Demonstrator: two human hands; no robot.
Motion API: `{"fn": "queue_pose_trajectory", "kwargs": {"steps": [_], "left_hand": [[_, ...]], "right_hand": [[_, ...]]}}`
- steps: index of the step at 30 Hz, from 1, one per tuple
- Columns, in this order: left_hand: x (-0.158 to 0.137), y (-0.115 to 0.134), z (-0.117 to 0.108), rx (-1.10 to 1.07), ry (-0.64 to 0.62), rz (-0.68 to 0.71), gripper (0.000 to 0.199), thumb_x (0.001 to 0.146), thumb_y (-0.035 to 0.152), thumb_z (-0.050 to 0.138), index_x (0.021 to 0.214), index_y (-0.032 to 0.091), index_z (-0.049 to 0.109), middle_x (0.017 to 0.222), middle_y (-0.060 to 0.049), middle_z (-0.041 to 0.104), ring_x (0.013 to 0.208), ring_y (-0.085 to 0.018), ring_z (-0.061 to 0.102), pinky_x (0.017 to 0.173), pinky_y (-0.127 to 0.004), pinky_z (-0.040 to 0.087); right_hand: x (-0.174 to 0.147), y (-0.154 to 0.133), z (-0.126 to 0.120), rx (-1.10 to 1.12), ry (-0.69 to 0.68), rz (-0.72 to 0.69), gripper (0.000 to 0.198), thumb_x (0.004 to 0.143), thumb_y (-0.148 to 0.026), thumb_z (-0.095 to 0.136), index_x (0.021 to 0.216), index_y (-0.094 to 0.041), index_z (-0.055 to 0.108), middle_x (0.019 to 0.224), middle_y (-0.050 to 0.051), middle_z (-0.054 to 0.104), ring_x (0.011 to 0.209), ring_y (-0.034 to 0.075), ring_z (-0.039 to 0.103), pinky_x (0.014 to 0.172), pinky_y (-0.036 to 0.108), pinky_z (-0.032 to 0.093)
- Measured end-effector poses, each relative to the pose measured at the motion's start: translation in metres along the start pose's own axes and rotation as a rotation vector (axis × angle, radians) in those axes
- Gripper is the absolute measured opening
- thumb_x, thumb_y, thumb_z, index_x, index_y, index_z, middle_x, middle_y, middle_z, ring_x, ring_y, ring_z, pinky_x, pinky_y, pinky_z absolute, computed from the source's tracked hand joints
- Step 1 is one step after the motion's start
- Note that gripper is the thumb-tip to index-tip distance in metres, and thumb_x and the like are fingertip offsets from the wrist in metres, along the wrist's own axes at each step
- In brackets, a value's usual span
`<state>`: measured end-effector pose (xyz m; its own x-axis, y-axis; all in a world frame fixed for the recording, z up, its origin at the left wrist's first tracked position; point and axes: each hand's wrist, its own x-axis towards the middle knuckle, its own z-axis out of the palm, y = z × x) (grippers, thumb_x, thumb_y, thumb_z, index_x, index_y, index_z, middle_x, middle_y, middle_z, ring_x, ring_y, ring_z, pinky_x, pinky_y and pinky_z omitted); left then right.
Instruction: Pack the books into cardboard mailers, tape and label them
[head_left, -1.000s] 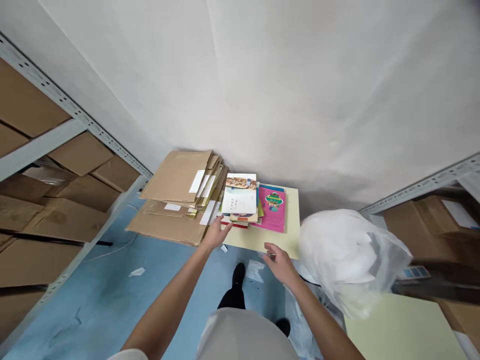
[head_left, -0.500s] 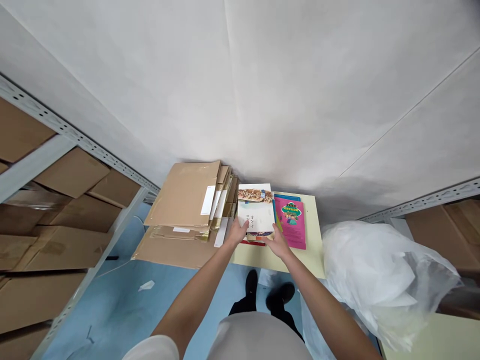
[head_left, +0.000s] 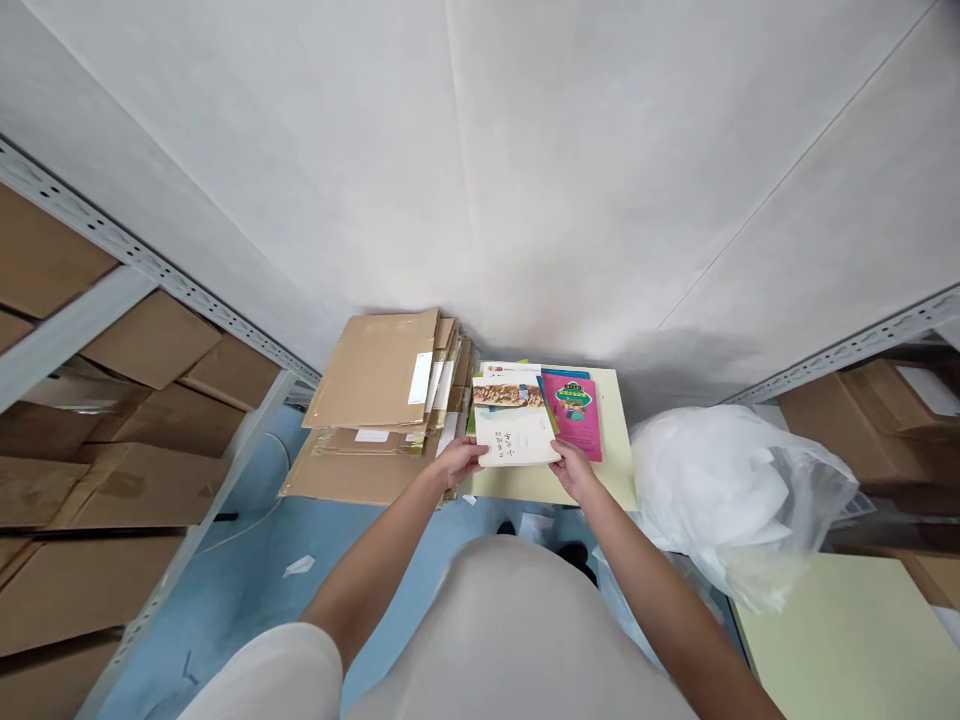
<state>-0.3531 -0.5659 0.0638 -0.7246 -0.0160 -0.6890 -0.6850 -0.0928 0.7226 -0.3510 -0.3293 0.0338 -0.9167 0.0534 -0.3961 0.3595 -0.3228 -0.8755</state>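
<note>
Between my two hands is a white book with a brown picture band and dark handwritten-style characters on its cover. My left hand grips its lower left corner. On the lower right corner, my right hand is closed with the thumb on top. Under and behind it lie other books, mostly hidden, with green, blue and white edges showing. A pink book with a green emblem lies to the right on the pale yellow table.
Flattened cardboard boxes are stacked at the table's left. A white plastic bag bulges at the right, beside another pale tabletop. Shelves of cartons stand at the left, and a grey wall rises behind.
The white book has come a little nearer to me and off the pile, showing more books behind it. My hands have shifted to its lower corners, and the view has tilted.
</note>
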Motion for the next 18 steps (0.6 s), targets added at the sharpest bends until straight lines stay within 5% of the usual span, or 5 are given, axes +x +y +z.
{"fn": "queue_pose_trajectory", "kwargs": {"steps": [4, 9, 11, 14, 18], "left_hand": [[-0.011, -0.005, 0.011, -0.008, -0.079, 0.003, 0.02, 0.07, 0.021, 0.075, 0.083, 0.014, 0.062, 0.087, -0.01, 0.072, 0.077, -0.016, 0.069, 0.065, -0.022, 0.054], [-0.008, -0.015, 0.021, 0.114, -0.053, 0.017, 0.042, 0.066, 0.033, 0.079, 0.099, 0.013, 0.061, 0.102, -0.015, 0.068, 0.091, -0.024, 0.067, 0.074, -0.034, 0.054], [-0.007, -0.01, 0.017, 0.296, 0.083, 0.206, 0.055, 0.067, 0.036, 0.078, 0.113, 0.014, 0.057, 0.112, -0.017, 0.064, 0.104, -0.029, 0.062, 0.084, -0.041, 0.051], [-0.007, 0.015, 0.012, 0.668, 0.241, 0.705, 0.06, 0.076, 0.038, 0.068, 0.127, 0.014, 0.05, 0.125, -0.019, 0.056, 0.121, -0.032, 0.05, 0.098, -0.049, 0.042], [-0.015, 0.064, 0.036, 1.019, 0.135, 1.09, 0.06, 0.083, 0.042, 0.059, 0.135, 0.015, 0.044, 0.141, -0.021, 0.044, 0.134, -0.034, 0.037, 0.106, -0.051, 0.032]], "right_hand": [[-0.029, 0.003, 0.011, 0.143, 0.061, 0.043, 0.024, 0.07, -0.041, 0.07, 0.082, -0.023, 0.06, 0.084, 0.006, 0.073, 0.083, 0.022, 0.069, 0.074, 0.035, 0.057], [-0.041, 0.003, 0.033, 0.121, 0.216, 0.133, 0.022, 0.071, -0.027, 0.067, 0.088, -0.025, 0.053, 0.083, 0.001, 0.071, 0.067, 0.017, 0.069, 0.067, 0.034, 0.058], [-0.04, -0.005, 0.026, 0.015, 0.256, 0.073, 0.021, 0.072, -0.025, 0.064, 0.089, -0.025, 0.052, 0.079, -0.001, 0.07, 0.061, 0.014, 0.067, 0.062, 0.031, 0.057], [-0.044, -0.029, -0.001, -0.184, 0.193, -0.055, 0.023, 0.073, -0.028, 0.062, 0.094, -0.023, 0.055, 0.083, 0.0, 0.07, 0.061, 0.013, 0.064, 0.054, 0.026, 0.055], [-0.073, -0.075, -0.05, -0.437, 0.033, -0.225, 0.026, 0.079, -0.033, 0.056, 0.103, -0.021, 0.06, 0.094, 0.004, 0.071, 0.076, 0.017, 0.066, 0.058, 0.026, 0.053]]}}
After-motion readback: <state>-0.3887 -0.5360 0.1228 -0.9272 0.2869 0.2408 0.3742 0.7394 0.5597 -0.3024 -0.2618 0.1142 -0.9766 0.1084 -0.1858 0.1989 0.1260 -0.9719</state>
